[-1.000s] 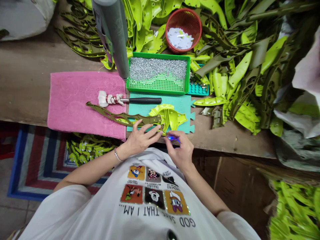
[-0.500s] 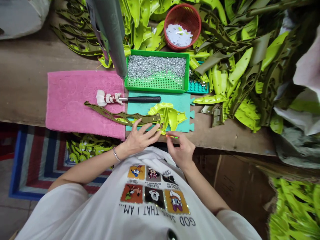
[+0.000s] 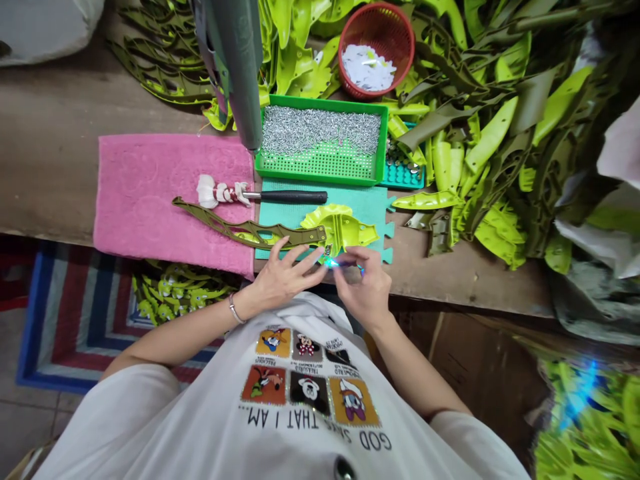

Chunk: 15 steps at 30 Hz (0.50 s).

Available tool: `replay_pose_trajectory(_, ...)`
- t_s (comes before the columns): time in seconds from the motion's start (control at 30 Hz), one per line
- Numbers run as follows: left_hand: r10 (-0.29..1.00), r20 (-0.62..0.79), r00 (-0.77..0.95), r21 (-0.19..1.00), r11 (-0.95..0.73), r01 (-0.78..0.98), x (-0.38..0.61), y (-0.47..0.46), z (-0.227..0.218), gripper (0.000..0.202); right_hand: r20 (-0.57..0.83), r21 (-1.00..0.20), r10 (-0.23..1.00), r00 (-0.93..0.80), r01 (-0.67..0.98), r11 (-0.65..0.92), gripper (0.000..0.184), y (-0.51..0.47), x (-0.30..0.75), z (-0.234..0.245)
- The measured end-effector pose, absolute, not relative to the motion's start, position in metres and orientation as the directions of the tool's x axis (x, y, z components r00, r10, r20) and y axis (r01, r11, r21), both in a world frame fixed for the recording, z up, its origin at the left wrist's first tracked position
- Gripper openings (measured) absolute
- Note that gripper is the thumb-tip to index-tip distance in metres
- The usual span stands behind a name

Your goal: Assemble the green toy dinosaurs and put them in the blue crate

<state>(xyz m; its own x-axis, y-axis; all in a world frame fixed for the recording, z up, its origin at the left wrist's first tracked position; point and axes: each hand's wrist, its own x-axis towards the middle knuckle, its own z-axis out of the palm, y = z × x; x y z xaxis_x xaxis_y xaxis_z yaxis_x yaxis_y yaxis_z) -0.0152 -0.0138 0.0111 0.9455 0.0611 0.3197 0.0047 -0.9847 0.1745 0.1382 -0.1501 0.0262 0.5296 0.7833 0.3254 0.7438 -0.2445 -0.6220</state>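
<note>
At the table [image 3: 55, 133] my left hand [image 3: 280, 272] spreads; my right hand [image 3: 366, 283], pinching apparently a light [image 3: 331, 263], nears the lime shell [image 3: 353, 231].

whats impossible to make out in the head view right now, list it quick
- What, if anything, the right hand holds: its fingers and the glare of the blue light hide it.
- Near edge of the yellow-green part: partly covered by the left hand.
- Upper end of the grey tool: cut off by the top edge.
- Count of metal pieces in the green tray: too small, heaped together.
</note>
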Motion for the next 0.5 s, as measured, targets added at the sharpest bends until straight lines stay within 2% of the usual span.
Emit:
replay_pose_trajectory(0.13,0.062,0.331,0.941,0.166,-0.986,0.006,-0.0153,-0.0146,0.0093,0.035,0.242,-0.715,0.805,0.542,0.661,-0.230,0.040,-0.1489,0.1420,0.0315)
replay_pose_trajectory(0.3,0.076,0.312,0.947,0.160,-0.987,0.026,-0.0161,-0.0157,0.0066,0.034,0.212,-0.748,0.831,0.514,0.633,-0.201,0.039,-0.1466,0.1455,0.0335)
replay_pose_trajectory(0.5,0.084,0.343,0.936,0.177,-0.984,0.023,-0.0143,-0.0165,0.0076,0.035,0.113,-0.752,0.796,0.595,0.574,-0.323,0.038,-0.1434,0.1443,0.0335)
